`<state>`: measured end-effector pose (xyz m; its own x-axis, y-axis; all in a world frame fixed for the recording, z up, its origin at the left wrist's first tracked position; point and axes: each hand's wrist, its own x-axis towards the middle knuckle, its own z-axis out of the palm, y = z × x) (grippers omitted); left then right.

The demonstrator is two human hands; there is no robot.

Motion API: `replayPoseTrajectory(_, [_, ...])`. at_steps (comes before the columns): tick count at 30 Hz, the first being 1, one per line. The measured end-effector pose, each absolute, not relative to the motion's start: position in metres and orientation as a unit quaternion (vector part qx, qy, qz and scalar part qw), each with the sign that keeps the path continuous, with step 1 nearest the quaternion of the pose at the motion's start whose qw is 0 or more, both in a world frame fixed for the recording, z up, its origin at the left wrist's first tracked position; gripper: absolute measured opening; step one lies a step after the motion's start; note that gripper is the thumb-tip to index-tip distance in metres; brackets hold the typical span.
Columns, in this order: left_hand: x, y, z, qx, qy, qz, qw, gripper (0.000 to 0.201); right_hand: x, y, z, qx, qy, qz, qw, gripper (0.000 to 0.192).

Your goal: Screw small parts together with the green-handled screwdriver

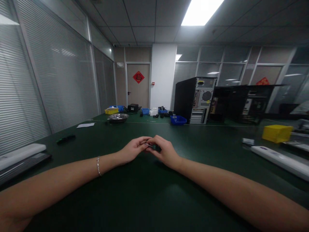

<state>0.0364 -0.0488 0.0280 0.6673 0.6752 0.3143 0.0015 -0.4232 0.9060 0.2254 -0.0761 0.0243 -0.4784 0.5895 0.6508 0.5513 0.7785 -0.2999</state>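
Observation:
My right hand is closed around a small screwdriver with a dark handle; its thin shiny shaft points left toward my other hand. The fingers of my left hand are pinched together at the screwdriver's tip. Whatever lies between those fingers is too small and too hidden to name. Both hands meet just above the dark green table, in the middle of the view. A silvery bracelet circles my left wrist.
A black computer tower stands at the back right, beside a blue bin. A metal bowl sits at the back left. Nearer left lies a green-and-black tool. On the right are a yellow box and a long white bar.

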Motion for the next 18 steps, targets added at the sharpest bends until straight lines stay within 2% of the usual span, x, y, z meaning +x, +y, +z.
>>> replayPoseTrajectory(5, [0.024, -0.025, 0.029, 0.758, 0.28, 0.409, 0.423, 0.035, 0.225, -0.075, 0.023, -0.334, -0.857, 0.027, 0.392, 0.032])
replayPoseTrajectory(11, [-0.033, 0.042, 0.021, 0.637, 0.403, 0.574, 0.32, 0.028, 0.226, -0.081, 0.024, -0.321, -0.87, 0.036, 0.372, 0.025])
replayPoseTrajectory(18, [-0.106, 0.084, 0.021, 0.517, 0.485, 0.659, 0.251, 0.018, 0.228, -0.081, 0.023, -0.321, -0.88, 0.031, 0.349, 0.02])
